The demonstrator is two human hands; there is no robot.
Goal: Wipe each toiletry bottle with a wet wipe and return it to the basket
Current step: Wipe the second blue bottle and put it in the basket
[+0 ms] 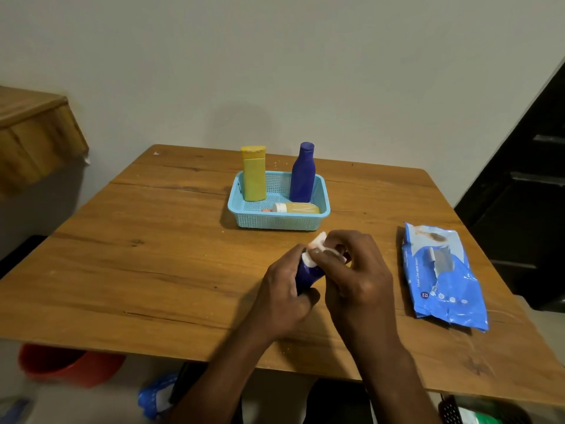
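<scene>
My left hand (pixel 284 290) is shut around a dark blue bottle (pixel 307 275), held just above the wooden table (pixel 153 255) in front of the basket. My right hand (pixel 356 270) presses a white wet wipe (pixel 318 243) against the bottle's upper end, which is mostly hidden by my fingers. The light blue basket (pixel 244 209) stands behind my hands. In it a yellow bottle (pixel 253 175) stands upright at the left, a tall dark blue bottle (pixel 302 172) stands at the right, and a small pale yellow bottle (pixel 298 208) lies on its side at the front.
A blue pack of wet wipes (pixel 443 276) lies flat on the table to the right of my hands. A wooden shelf (pixel 33 133) juts from the wall at the left. A red bucket (pixel 70 364) sits on the floor under the table's near left edge.
</scene>
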